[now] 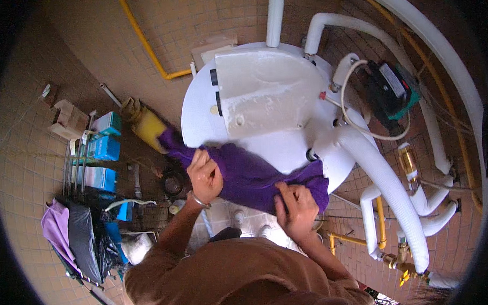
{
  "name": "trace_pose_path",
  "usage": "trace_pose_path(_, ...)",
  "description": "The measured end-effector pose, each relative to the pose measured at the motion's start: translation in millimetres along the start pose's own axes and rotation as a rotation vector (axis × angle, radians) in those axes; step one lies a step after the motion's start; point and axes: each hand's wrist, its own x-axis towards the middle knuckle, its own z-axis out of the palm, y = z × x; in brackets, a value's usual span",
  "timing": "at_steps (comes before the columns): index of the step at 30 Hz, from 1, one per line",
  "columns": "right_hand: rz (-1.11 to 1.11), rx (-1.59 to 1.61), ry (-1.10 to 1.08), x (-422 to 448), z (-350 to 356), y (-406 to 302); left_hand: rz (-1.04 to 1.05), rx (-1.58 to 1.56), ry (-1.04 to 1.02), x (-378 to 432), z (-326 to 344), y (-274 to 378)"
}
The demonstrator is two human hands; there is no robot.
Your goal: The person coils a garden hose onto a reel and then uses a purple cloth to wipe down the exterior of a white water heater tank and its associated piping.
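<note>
A purple cloth point(249, 176) is stretched between my two hands, in front of a round white tank point(276, 151). My left hand point(204, 174) grips it near its left end, with a loose tail of cloth hanging beyond the fist. On the right, my right hand point(296, 209) has its fingers closed over the cloth's lower edge, and a bunched corner sticks out past it. The cloth overlaps the near edge of the tank's top in view; I cannot tell whether they touch. On that top lies a wet, whitish rectangular panel point(266, 99).
White-wrapped pipes point(382, 180) curve along the right, near a black and green device point(393, 91) with a pale hose. Brass valves point(401, 262) sit low right. At left are a rack with blue boxes point(107, 149), black plastic bags point(85, 238) and a yellow container point(148, 129).
</note>
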Motion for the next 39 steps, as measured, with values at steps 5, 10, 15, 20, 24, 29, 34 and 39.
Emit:
trace_pose_path(5, -0.023, 0.222, 0.152, 19, -12, 7, -0.044, -0.169, 0.564, 46, -37, 51)
trace_pose_path(10, -0.133, 0.32, 0.426, 119, -16, -24, 0.33, -0.035, 0.032, 185, -44, 64)
trace_pose_path(15, -0.034, 0.037, 0.314, 160, 21, 1, 0.205, 0.22, -0.572, 262, 59, 33)
trace_pose_path(20, -0.104, 0.232, 0.223, 143, 23, -2, 0.132, 0.293, -1.281, 350, 89, -40)
trace_pose_path(24, -0.067, 0.273, 0.021, 91, 8, 18, 0.123, -0.295, -0.849, 350, 159, -136)
trace_pose_path(29, 0.061, 0.226, -0.096, 70, 5, 31, -0.063, -0.268, -0.703, 349, 236, -165)
trace_pose_path(34, 0.134, 0.232, -0.095, 67, 5, 37, 0.18, -0.443, -0.751, 357, 215, -149)
trace_pose_path(39, 0.066, 0.35, -0.073, 63, 7, 38, -0.193, -0.283, -1.011, 364, 157, -89)
